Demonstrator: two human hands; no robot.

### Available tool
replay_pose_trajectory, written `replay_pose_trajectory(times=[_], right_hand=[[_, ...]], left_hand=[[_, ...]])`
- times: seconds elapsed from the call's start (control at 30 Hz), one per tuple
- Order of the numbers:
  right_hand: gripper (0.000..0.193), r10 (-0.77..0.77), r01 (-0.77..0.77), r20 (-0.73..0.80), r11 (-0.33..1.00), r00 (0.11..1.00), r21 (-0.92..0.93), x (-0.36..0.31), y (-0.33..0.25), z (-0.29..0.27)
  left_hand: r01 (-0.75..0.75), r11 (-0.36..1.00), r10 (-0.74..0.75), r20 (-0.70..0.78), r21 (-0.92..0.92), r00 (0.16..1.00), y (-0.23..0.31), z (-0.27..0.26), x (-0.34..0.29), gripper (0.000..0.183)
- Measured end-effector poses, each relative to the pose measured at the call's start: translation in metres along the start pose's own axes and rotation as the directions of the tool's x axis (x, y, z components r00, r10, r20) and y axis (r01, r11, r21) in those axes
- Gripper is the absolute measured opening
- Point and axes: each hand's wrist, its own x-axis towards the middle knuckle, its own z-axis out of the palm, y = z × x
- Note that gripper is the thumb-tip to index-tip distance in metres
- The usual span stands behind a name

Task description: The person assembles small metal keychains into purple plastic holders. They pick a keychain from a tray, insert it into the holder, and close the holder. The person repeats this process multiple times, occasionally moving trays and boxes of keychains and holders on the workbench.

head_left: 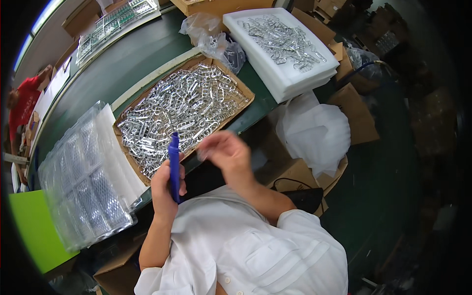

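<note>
My left hand [160, 189] is closed around a long, narrow blue tool [174, 167], held nearly upright in front of my shirt. Its exact kind does not show. To the right of it, my right hand [231, 160] is raised with its fingers bent together, partly smeared by motion. Something small and shiny [202, 155] shows at those fingertips, too blurred to name. Both hands are at the near edge of a shallow cardboard tray [247, 92], which holds a heap of small shiny metal clips or buckles [172, 105].
Stacked clear plastic trays [81, 182] lie left of the cardboard tray. Back right, a thick white foam stack [275, 81] carries more metal pieces. Plastic bags [214, 42] sit between. An open carton with white foam sheets [317, 130] stands at right. Another person in red [27, 98] is far left.
</note>
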Motion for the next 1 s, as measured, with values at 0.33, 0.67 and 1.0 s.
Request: replay_pose_trajectory(times=[0.33, 0.67, 1.0], right_hand=[[0.030, -0.691, 0.110, 0.210, -0.187, 0.691, -0.976, 0.149, -0.145, -0.114], [0.050, -0.038, 0.087, 0.326, 0.987, 0.944, -0.136, 0.010, -0.018, -0.001], [0.054, 0.109, -0.150, 0.445, 0.987, 0.889, 0.059, -0.008, 0.016, -0.010]], left_hand=[[-0.058, 0.997, 0.055, 0.055, 0.046, 0.997, 0.007, -0.025, -0.011, 0.037], [0.011, 0.995, -0.024, 0.136, 0.096, 0.990, -0.012, 0.006, -0.027, 0.024], [0.094, 0.963, -0.131, 0.136, 0.253, 0.982, -0.010, 0.015, -0.028, 0.041]])
